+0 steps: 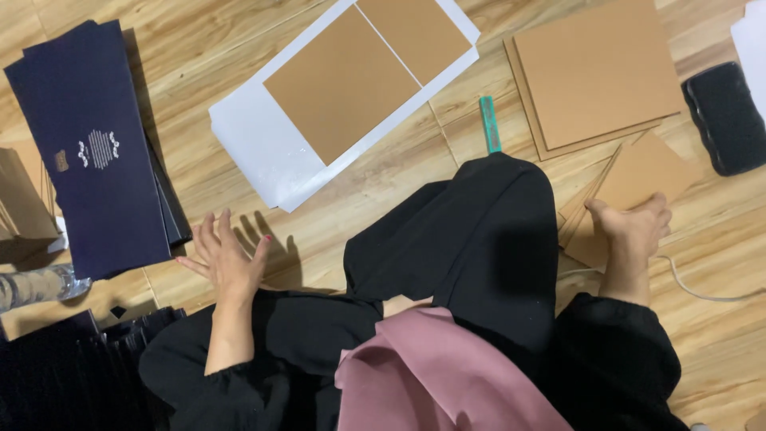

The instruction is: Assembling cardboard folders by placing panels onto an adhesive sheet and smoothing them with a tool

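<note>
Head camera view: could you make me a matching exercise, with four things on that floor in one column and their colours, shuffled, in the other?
Things:
1. stack of flat sheets near the left hand
2. ruler
3. big backing sheet
4. stack of square boards

Colours:
A. white
B. brown
C. navy blue
D. green

Pairs: 1-C, 2-D, 3-A, 4-B

Green ruler (490, 124), brown card stack (594, 76), black sponge-like pad (726, 116), clear plastic bottle (36, 286) on wooden floor (383, 199)
</note>
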